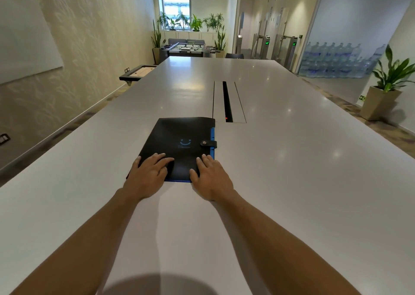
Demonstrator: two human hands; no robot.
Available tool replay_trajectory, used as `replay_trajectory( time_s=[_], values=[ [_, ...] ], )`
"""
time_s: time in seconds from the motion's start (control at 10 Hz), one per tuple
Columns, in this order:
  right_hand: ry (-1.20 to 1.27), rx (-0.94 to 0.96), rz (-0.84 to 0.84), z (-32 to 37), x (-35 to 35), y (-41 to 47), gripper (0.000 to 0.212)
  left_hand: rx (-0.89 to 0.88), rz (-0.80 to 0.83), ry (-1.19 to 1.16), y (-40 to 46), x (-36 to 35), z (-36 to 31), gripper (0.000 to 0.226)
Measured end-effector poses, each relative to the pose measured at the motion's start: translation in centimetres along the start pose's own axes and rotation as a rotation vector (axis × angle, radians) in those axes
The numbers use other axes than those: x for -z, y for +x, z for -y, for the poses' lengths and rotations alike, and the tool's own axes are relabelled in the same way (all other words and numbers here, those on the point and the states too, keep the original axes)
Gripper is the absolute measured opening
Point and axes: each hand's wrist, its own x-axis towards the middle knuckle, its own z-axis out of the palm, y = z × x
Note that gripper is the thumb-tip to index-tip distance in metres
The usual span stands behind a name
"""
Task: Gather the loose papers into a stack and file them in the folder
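Note:
A black folder [182, 135] with a blue edge and a pale smile mark lies closed on the long grey table [292, 160]. Its snap strap [208, 143] is fastened over the right edge. My left hand [149, 171] lies flat on the folder's near left corner, fingers spread. My right hand [210, 174] lies flat on the near right corner, fingers apart. Neither hand grips anything. No loose papers are in view.
A cable slot [228, 101] with a small red light runs down the table just beyond the folder's far right corner. A potted plant [386, 86] stands on the floor at right. A foosball table [186, 47] stands past the far end.

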Motion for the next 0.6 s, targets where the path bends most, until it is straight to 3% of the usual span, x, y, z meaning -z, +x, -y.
replay_trajectory(
  time_s=[0.1, 0.3, 0.4, 0.6],
  values=[
    [-0.018, -0.011, 0.023, 0.1, 0.1, -0.1, 0.068, -0.005, 0.011, -0.011, 0.2, 0.2, 0.0, 0.043],
    [0.141, -0.033, -0.137, 0.3, 1.9, -2.4, 0.074, -0.011, -0.283, -0.063, -1.3, 1.0, -1.3, 0.034],
    [0.107, -0.045, -0.248, -0.8, 3.7, -4.6, 0.065, -0.047, -0.273, -0.104, -3.2, 1.2, -3.0, 0.032],
    [-0.04, -0.121, -0.221, -4.0, 6.7, -10.3, 0.073, -0.018, -0.232, -0.155, -7.1, 1.9, -8.3, 0.039]
  ],
)
